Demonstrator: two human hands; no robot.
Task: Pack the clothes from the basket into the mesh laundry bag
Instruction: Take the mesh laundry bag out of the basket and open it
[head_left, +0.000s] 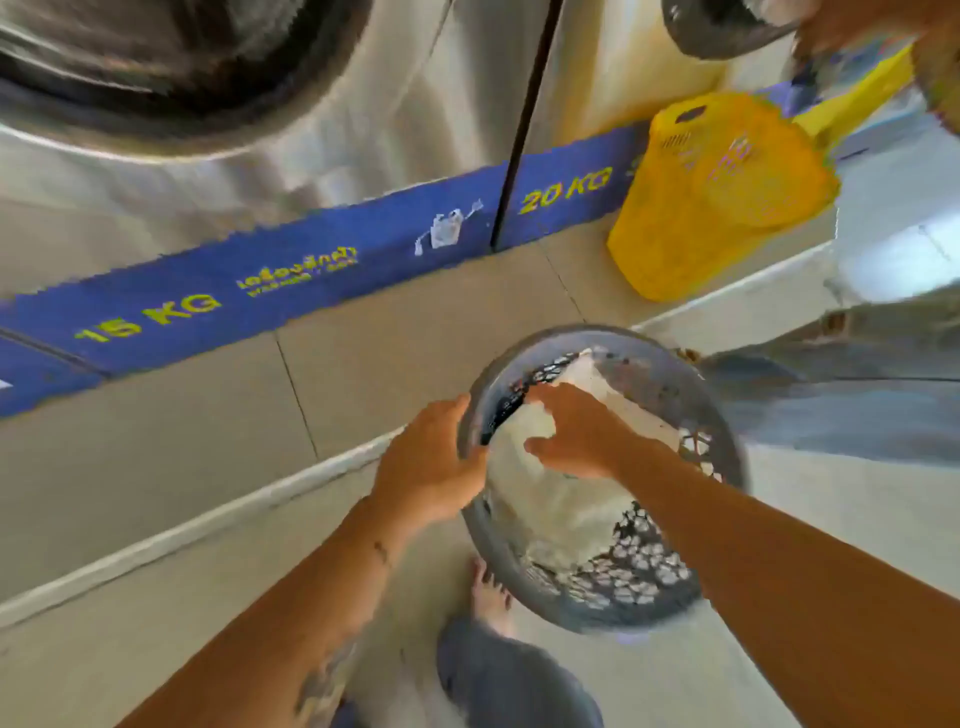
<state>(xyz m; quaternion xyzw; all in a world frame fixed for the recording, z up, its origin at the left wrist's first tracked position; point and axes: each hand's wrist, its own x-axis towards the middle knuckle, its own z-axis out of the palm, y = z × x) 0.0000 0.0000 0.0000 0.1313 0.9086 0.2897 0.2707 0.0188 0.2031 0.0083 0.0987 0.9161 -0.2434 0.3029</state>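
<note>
A round grey plastic basket (675, 587) with a perforated wall is tilted toward me above the floor. White cloth (550, 499) fills its inside; whether this is clothing or the mesh bag I cannot tell. My left hand (426, 467) grips the basket's left rim, thumb over the edge. My right hand (582, 436) reaches into the basket with fingers spread, resting on the white cloth. The picture is blurred by motion.
Steel washing machines (363, 104) stand behind, with a blue strip marked 15 KG and 20 KG. A yellow basket (717, 197) leans at the right on a raised tiled step (363, 364). My bare foot (488, 597) and trouser leg show below. Another person stands at the right.
</note>
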